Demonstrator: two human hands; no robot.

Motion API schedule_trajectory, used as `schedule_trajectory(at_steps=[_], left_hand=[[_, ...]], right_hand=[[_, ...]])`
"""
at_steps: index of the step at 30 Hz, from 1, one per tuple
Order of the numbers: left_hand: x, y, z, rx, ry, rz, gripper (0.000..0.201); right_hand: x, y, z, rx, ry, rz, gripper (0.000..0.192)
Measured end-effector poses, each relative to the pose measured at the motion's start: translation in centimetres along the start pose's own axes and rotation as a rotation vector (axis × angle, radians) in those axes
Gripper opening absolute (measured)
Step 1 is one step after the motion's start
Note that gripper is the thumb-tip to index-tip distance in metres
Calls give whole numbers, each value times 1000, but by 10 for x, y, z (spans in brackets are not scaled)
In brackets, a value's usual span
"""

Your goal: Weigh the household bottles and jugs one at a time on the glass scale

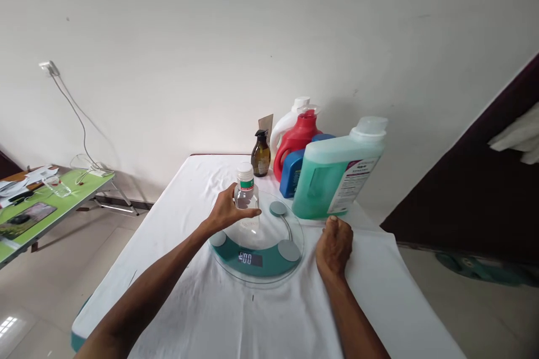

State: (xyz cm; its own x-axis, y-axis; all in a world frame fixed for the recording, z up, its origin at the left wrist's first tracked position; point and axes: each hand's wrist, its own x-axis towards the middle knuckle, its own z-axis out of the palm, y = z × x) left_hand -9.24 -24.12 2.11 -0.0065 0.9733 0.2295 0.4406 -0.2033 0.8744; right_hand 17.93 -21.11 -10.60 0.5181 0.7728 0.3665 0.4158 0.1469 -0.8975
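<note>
My left hand (pixel 227 210) is wrapped round a small clear bottle (pixel 247 197) with a white cap and a green and red label. The bottle is upright over the round glass scale (pixel 261 268); whether its base touches the glass I cannot tell. The scale's display is lit and shows zeros. To the right of the scale, my right hand (pixel 334 245) is closed in a fist at the white cloth, with nothing seen in it. Just beyond that fist stands a large jug of green liquid (pixel 322 182) with a translucent cap.
Behind the scale are a dark pump bottle (pixel 261 156), a red jug (pixel 301 139), a white jug (pixel 287 121) and a blue container (pixel 290 173). A white cloth (pixel 185 291) covers the table. A green table (pixel 80 193) with papers stands at the left.
</note>
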Motion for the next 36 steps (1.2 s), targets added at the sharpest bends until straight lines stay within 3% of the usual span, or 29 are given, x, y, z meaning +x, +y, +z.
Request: schedule_trajectory(at_steps=[9,13,16,18,21,25,28,36], left_hand=[[-5,-8,4,37,47,17,57],[-5,-14,1,-44,-13,17,64],[-6,-22,-13,-151,-42,45,79],[-9,-34,-26,-221,18,27,77],[-16,-61,-41,-276,210,-81,65],[-26,-98,-49,-278,383,-171,68],[-27,-111,-48,-231,387,-173,69],[-20,-116,-46,-150,361,-175,63]], right_hand=[[-7,-23,9,37,14,7,70],[-11,-36,-1,71,-146,101,77],[-12,-45,-8,94,-258,216,82],[-10,-48,-11,91,-284,225,85],[-5,-47,-13,16,-304,171,87],[-1,-43,-15,-76,-361,144,88],[-3,-43,-15,-101,-386,128,89],[-10,-45,-15,-123,-401,105,88]])
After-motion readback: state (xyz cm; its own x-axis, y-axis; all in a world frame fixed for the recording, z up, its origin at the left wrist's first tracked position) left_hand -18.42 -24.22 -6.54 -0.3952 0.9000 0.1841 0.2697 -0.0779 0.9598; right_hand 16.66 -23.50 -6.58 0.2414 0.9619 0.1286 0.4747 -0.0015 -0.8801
